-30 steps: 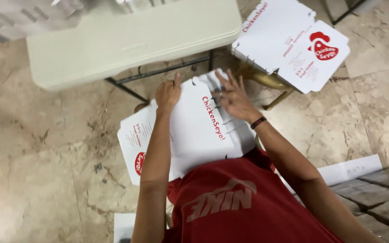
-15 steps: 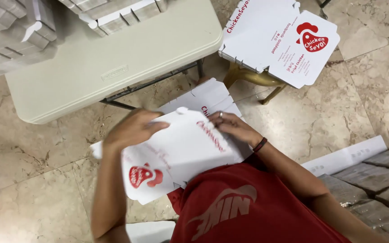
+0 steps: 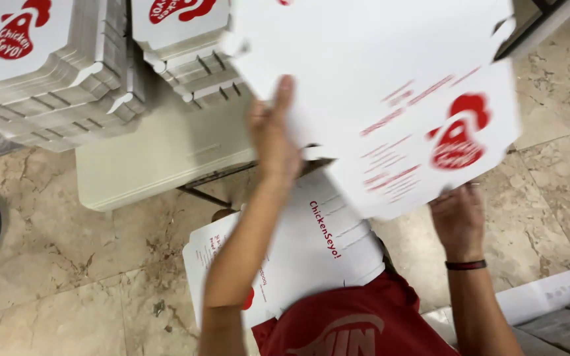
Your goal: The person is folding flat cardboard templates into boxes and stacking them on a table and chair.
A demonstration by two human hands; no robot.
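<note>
Two hands, left hand [image 3: 273,135] and right hand [image 3: 458,217], grip opposite edges of a flat cardboard box blank [image 3: 390,86]; it looks light, bendy, best held by edges.

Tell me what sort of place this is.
Probably a back room or work corner of a takeaway food shop. Stacks of folded white cartons sit on a plastic folding table, flat carton blanks lie on the marble-look floor, and both hands hold up another blank.
</note>
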